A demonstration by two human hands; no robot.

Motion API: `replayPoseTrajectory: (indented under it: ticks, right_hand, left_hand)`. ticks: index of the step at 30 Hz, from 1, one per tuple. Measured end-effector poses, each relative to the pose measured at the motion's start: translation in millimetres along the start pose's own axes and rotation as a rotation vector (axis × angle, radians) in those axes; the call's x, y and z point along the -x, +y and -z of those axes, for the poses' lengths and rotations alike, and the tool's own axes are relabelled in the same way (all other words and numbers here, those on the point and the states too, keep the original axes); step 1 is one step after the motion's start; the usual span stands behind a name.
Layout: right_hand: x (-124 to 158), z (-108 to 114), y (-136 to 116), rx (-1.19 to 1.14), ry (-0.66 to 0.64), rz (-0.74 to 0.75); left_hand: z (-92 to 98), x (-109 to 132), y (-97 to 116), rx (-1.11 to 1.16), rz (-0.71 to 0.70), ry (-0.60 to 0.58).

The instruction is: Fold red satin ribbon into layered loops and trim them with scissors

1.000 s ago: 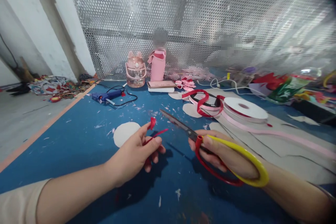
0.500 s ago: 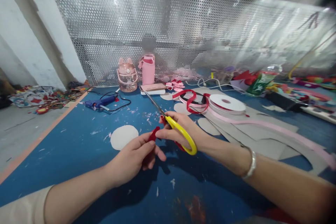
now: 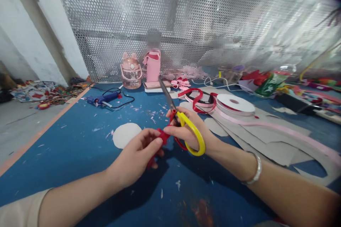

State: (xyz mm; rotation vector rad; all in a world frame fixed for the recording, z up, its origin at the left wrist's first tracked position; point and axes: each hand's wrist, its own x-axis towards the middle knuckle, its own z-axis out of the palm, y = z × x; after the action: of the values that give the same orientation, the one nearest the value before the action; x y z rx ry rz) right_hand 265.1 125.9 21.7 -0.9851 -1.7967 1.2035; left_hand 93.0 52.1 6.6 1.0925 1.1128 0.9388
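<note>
My left hand [image 3: 141,154] is closed on a red ribbon [image 3: 163,137], pinching it between thumb and fingers. My right hand [image 3: 190,129] holds a pair of scissors [image 3: 195,136] with yellow and red handles, the blades pointing up and away. Its thumb also presses on the red ribbon, so both hands meet at it. Part of the ribbon hangs below my left fingers; the rest is hidden in the grip. A white paper circle [image 3: 126,135] lies on the blue table just beyond my left hand.
A blue glue gun [image 3: 102,98] lies at the back left. A pink bottle [image 3: 131,72] and a phone [image 3: 157,85] stand near the perforated metal screen [image 3: 119,17]. Ribbon spools [image 3: 236,104] and grey card sheets [image 3: 269,142] occupy the right. Pink ribbon [image 3: 287,130] trails across the card.
Both hands have shifted slightly right, the scissors with them. The red ribbon now shows bunched between the two thumbs. The camera view has tilted a little.
</note>
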Motion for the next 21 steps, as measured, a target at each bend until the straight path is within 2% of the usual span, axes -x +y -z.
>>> replayPoseTrajectory:
  ticks: [3,7,10,13,16,18,21]
  right_hand:
    - [-1,11,-2,0.001,0.039,0.016]
    - [1,17,-4,-0.099,-0.024,-0.012]
    - [4,14,-5,-0.105,-0.061,-0.010]
    - [6,10,-7,-0.077,-0.071,-0.009]
    - [7,8,-8,-0.056,-0.060,0.008]
    - [7,10,-11,-0.020,-0.059,0.002]
    - [6,22,-15,0.127,-0.057,-0.013]
  left_hand:
    - [2.0,-2,-5,0.087,-0.079,0.220]
    - [6.0,-4,-8,-0.029,-0.030,0.306]
    - [4.9,-1,-4,-0.039,-0.069,0.264]
    - [1.5,3,2,0.014,-0.096,0.119]
    - [-0.6,4,5,0.023,-0.016,-0.009]
    - [-0.4,2,3,0.030,0.040,-0.004]
    - [1.7,-2,-2,0.162,0.039,0.140]
